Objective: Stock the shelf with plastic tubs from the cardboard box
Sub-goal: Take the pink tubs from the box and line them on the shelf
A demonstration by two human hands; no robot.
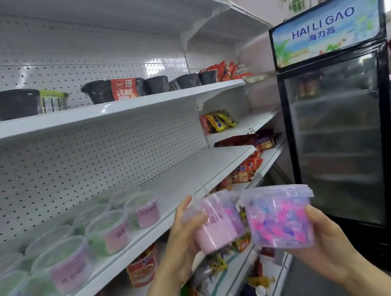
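My left hand (182, 243) grips a clear plastic tub with a pink label (216, 225), tilted to the left in front of the shelf edge. My right hand (325, 247) holds a second clear tub (279, 218) filled with pink, blue and purple bits, upright and with its lid on. Both tubs hover just right of the white middle shelf (192, 172). Several matching tubs with pink labels (109, 231) stand in rows on the left part of that shelf. The cardboard box is out of view.
The right part of the middle shelf is bare white metal. Black bowls (9, 104) and red snack packs (225, 70) sit on the shelf above. Red cans (143, 267) and packets fill the lower shelf. A black glass-door fridge (337, 133) stands to the right.
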